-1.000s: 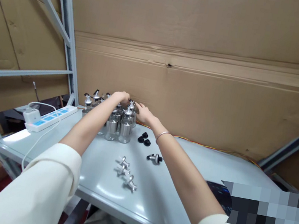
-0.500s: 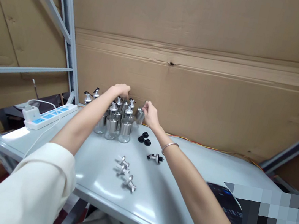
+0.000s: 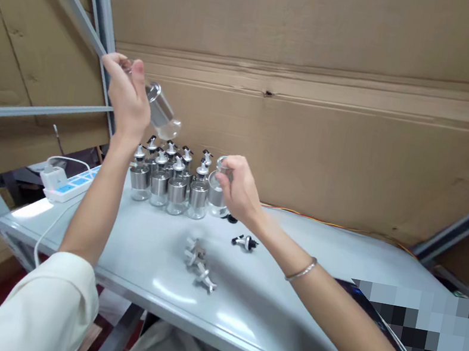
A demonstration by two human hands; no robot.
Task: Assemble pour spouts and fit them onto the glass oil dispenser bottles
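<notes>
My left hand (image 3: pixel 129 97) is raised above the table, closed round the neck of a glass bottle with a steel sleeve (image 3: pixel 162 113); the bottle tilts, its base pointing down to the right. Lower down, my right hand (image 3: pixel 239 185) grips the neck of another glass bottle (image 3: pixel 216 196), upright at the right end of the group. Several sleeved bottles (image 3: pixel 177 192) with silver pour spouts stand close together to its left. Nearer to me lie several loose silver spout pieces (image 3: pixel 200 266). One silver and black pour spout (image 3: pixel 245 242) rests to their right. Black rubber pieces (image 3: pixel 232 219) are mostly hidden behind my right hand.
A white power strip (image 3: pixel 72 183) with a plugged-in adapter lies at the table's left. Cardboard (image 3: pixel 312 147) walls the back, with thin wires (image 3: pixel 321 220) along its foot. A metal rack post (image 3: pixel 104 13) rises at the left. A dark screen is at the right.
My left hand has lifted a bottle up and left from behind the group. My right hand has come slightly nearer with its bottle, which now hides most of the black pieces.
</notes>
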